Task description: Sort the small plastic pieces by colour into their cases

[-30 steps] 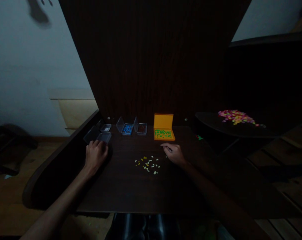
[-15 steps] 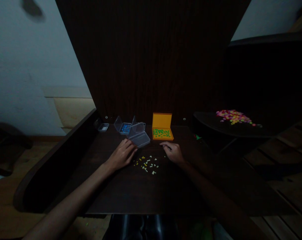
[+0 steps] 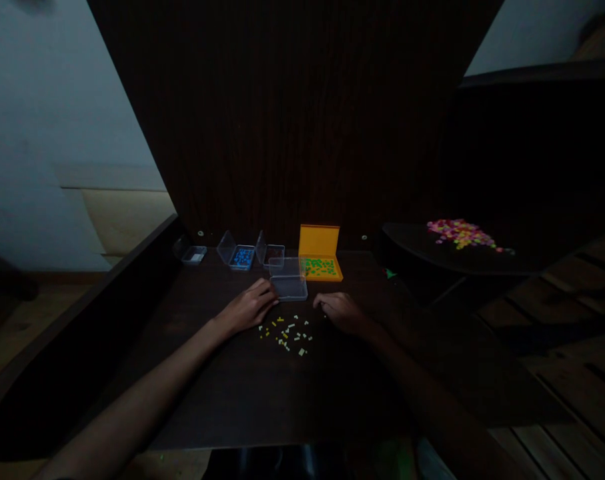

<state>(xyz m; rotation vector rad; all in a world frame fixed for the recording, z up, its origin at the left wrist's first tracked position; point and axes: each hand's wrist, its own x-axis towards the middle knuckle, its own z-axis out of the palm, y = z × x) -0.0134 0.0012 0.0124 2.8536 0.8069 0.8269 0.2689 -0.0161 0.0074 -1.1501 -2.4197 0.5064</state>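
My left hand (image 3: 253, 303) is closed at the left edge of an open clear plastic box (image 3: 289, 288), which lies flat with its lid folded back. To the right of that box, my right hand (image 3: 341, 310) rests low over the table with curled fingers; whatever they may hold is hidden. Between and below both hands, several small white and yellow pieces (image 3: 287, 337) are scattered. Behind stands an open yellow-orange case (image 3: 319, 240) with green pieces (image 3: 319, 267) inside. The clear lid overlaps its left corner in view.
Along the back are a clear box with blue pieces (image 3: 243, 257), another with dark contents (image 3: 273, 256), and a small clear box (image 3: 194, 255) at far left. A pile of pink and yellow pieces (image 3: 459, 233) lies on the right shelf. A raised board (image 3: 82, 327) edges the left side.
The clear box at my left hand has turned from a slant to nearly square and shifted right, in front of the yellow case. My right hand's fingers are more curled. The camera view has shifted slightly.
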